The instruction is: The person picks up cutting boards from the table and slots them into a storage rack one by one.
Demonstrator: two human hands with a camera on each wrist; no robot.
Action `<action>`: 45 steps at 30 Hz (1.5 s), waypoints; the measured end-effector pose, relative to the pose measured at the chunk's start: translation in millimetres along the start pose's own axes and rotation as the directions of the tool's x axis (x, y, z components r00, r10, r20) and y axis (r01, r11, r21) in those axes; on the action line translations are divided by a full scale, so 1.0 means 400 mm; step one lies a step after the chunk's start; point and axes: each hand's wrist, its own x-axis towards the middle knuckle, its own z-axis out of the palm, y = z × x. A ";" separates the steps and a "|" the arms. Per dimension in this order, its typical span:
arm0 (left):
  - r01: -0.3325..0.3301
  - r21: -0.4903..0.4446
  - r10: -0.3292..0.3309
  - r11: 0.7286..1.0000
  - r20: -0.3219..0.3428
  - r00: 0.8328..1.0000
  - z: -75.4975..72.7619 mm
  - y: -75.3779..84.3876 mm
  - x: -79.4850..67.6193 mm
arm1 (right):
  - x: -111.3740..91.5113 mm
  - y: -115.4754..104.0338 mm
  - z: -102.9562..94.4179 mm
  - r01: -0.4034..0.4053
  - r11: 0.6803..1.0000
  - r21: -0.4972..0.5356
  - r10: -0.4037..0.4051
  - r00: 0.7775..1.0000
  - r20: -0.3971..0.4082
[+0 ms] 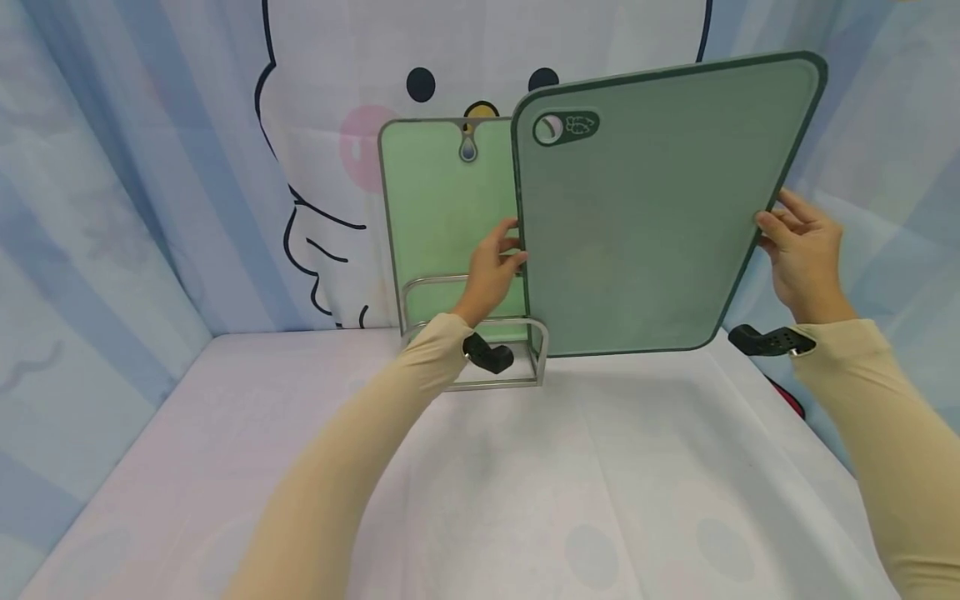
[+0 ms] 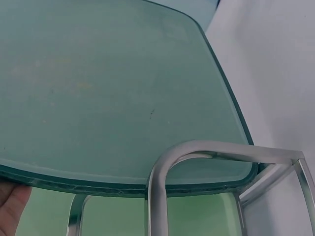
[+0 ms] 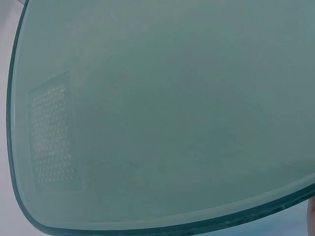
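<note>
A large dark-rimmed green cutting board (image 1: 652, 225) is held up, tilted, with a round hole in its upper left corner. My right hand (image 1: 808, 250) pinches its right edge, thumb in front. At the opposite edge, my left hand (image 1: 491, 271) grips with thumb and fingertips. The board's lower left corner lies behind the front hoop of a metal rack (image 1: 542, 354), as the left wrist view also shows. A smaller light green cutting board (image 1: 427, 200) stands upright in the rack's back part. In the right wrist view, the large board (image 3: 172, 113) shows a studded patch; that hand is mostly out of view.
Beneath the rack is a table with a white cloth (image 1: 510, 500). A blue and white patterned curtain (image 1: 187, 167) hangs behind and at the sides. Something red (image 1: 787, 398) peeks past the table's right edge.
</note>
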 end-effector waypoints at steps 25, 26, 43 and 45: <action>0.058 0.008 -0.058 0.998 -0.020 0.998 -0.094 -0.015 -0.006 | 0.015 0.067 0.054 -0.014 0.997 -0.072 0.017 0.999 0.042; 0.063 0.010 -0.062 0.998 -0.022 0.998 -0.097 -0.017 -0.006 | 0.015 0.070 0.056 -0.022 0.997 -0.075 0.025 0.999 0.041; 0.117 0.015 -0.118 0.993 0.053 0.992 -0.148 -0.009 0.006 | 0.009 0.096 0.047 -0.139 0.975 -0.170 0.152 0.986 0.065; 0.123 0.024 -0.124 0.992 0.063 0.990 -0.152 -0.004 0.008 | 0.010 0.098 0.044 -0.140 0.972 -0.188 0.155 0.986 0.068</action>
